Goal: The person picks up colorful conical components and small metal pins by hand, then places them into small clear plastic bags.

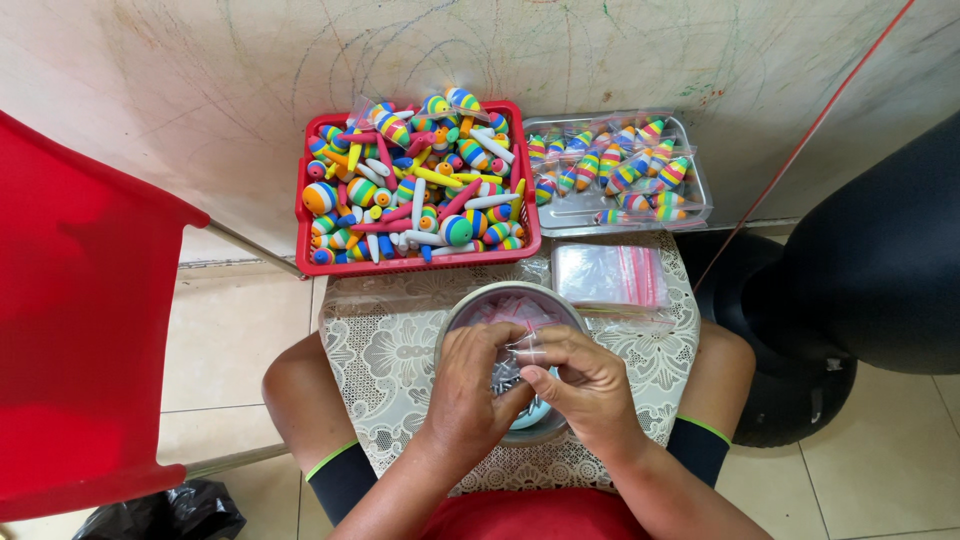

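While I sat with the small table across my knees, the red chair (80, 310) stood off to my left and a dark rounded bulk (860, 270) filled the right, both clear of my elbows. Against the scribbled wall (600, 50) sat the red basket (303, 205), heaped with loose striped floats and coloured sticks, far enough back to leave my hands room yet near enough to reach, I judged. Just beside it on the right lay the steel tray (695, 180), holding floats already sealed in clear packets, kept apart from the loose ones. Nearer me, on the lace cloth (385, 360), a stack of empty bags (608, 275) with red strips lay right of the bowl (470, 310), handy to my right hand. The bowl stood dead centre before me, so whatever slipped would likely fall back into it.

My left hand (475, 385) came in from below, wrist bent over the bowl's rim, fingers curled shut around a small clear bag (525, 345). My right hand (590, 385) met it from the other side, thumb and forefinger pinched narrow on that same bag's edge. Below the bag, small metal pieces (505, 375) showed inside the bowl between my palms; what they were I couldn't tell.
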